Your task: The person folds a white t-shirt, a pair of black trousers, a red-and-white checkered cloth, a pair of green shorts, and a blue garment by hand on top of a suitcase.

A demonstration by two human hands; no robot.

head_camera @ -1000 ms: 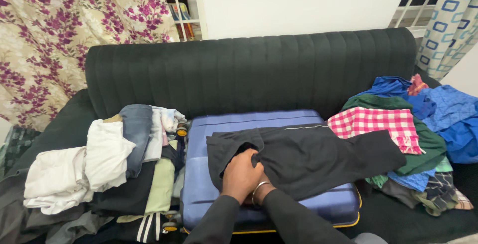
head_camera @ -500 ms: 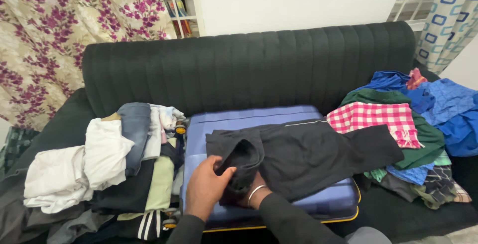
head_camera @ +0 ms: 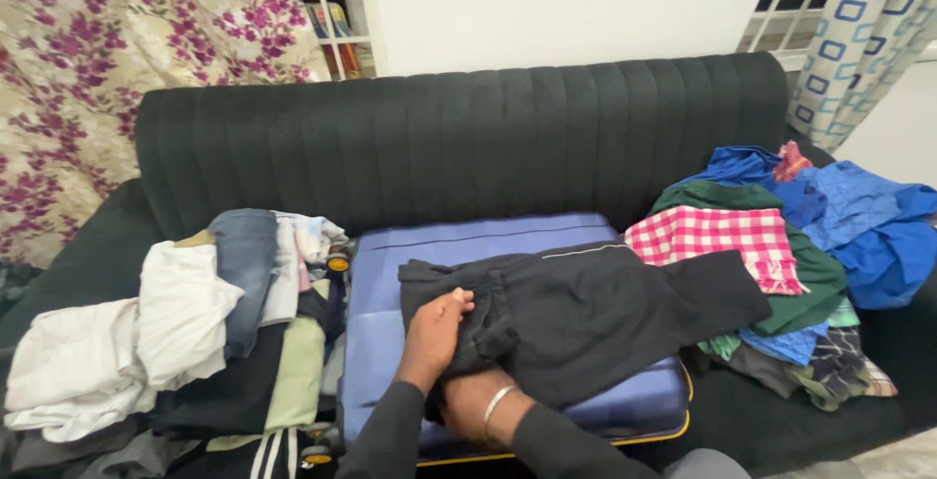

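The black garment (head_camera: 586, 313) lies spread across the lid of the closed blue suitcase (head_camera: 390, 342), its far end reaching toward the pink checked cloth (head_camera: 708, 235); it looks soft, limp and light, likely to sag unless taken at a folded edge or seam. The left hand (head_camera: 434, 328) is clamped on a bunched fold at the garment's near left corner, while the right hand (head_camera: 468, 401), wrist in a bracelet, is tucked under the cloth and its grip cannot be told. The suitcase's contents are unseen.
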